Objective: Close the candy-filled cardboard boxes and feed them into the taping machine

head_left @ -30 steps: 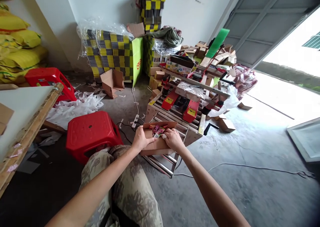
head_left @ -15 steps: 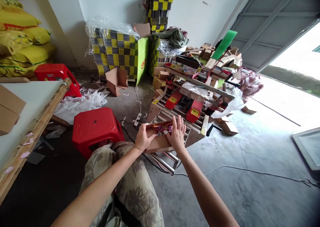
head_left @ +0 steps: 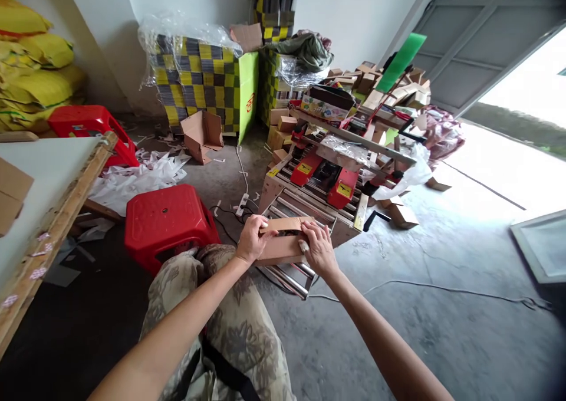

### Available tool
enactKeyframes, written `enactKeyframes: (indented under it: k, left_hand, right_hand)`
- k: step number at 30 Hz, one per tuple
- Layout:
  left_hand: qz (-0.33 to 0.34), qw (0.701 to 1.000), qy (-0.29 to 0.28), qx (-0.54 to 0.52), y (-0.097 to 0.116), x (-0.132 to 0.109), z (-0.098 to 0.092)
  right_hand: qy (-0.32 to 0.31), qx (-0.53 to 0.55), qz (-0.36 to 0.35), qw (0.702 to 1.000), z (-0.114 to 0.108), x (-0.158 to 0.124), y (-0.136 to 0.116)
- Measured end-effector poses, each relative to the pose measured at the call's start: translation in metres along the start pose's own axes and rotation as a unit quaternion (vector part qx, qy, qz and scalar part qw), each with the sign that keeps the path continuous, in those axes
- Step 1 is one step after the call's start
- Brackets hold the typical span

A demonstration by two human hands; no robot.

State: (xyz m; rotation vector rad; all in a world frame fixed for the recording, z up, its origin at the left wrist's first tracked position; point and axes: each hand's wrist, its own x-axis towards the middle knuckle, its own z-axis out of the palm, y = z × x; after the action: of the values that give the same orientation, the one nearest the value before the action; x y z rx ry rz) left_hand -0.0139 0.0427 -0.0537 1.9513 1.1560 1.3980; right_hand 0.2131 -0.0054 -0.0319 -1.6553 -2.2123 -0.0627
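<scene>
At far left, yellow sacks (head_left: 39, 76) were stacked by the wall, and nearer stood a pale worktop (head_left: 57, 165) with a wooden edge, a piece of cardboard (head_left: 12, 191) lying on it. Beyond it was one red stool (head_left: 91, 118), then crumpled white plastic (head_left: 137, 183) on the floor and a second red stool (head_left: 161, 215), close beside the person's patterned trousers (head_left: 177, 295). Behind, black-and-yellow checkered stacks (head_left: 198, 88) stood partly draped in clear film.

The left hand (head_left: 253, 240) had its grip curled on the left end of a small cardboard box (head_left: 283, 249), its thumb near the gap between the top flaps. The box was at the near end of a roller conveyor (head_left: 295, 280); whether the rollers bore its weight, I could not tell. The flaps almost met, leaving a narrow dark slit. The right hand (head_left: 319, 247) had its grip closed around the right end, fingers bent over the top.

Farther right came a machine with red arms (head_left: 340, 190), a green strip (head_left: 401, 63) and a grey door (head_left: 481, 35).
</scene>
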Motion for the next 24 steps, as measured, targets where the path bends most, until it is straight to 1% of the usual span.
enactKeyframes:
  k: [2,4,9,10,12,14,16,20,24]
  left_hand:
    - [-0.019,0.999,0.018,0.027,0.003,0.001,0.005]
    - [-0.033,0.997,0.029,0.057,0.009,-0.002,0.009]
    - [-0.041,0.992,0.036,0.113,0.023,-0.015,0.012]
    - [-0.04,0.991,0.028,0.122,0.024,-0.015,0.011]
    - [-0.033,0.99,0.005,0.138,0.025,-0.016,0.009]
    - [-0.016,0.99,-0.013,0.14,0.025,-0.015,0.006]
    - [0.008,0.991,-0.025,0.128,0.023,-0.015,0.005]
    - [0.04,0.991,-0.064,0.11,0.019,-0.011,0.006]
    - [0.029,0.987,-0.082,0.132,0.02,-0.001,0.01]
  right_hand:
    - [-0.023,-0.006,-0.004,1.0,-0.001,0.009,0.004]
    - [-0.029,-0.015,-0.007,0.999,-0.002,0.017,0.003]
    - [0.017,-0.035,0.043,0.998,0.006,0.02,-0.021]
    - [0.018,-0.035,0.04,0.998,0.007,0.019,-0.026]
    - [0.013,-0.026,0.012,0.999,0.007,0.02,-0.032]
    - [0.01,-0.003,-0.025,1.0,0.006,0.021,-0.031]
    - [0.016,0.03,-0.044,0.998,0.006,0.021,-0.028]
    - [0.014,0.072,-0.039,0.997,0.008,0.027,-0.019]
    - [-0.003,0.087,-0.038,0.995,0.005,0.04,-0.01]
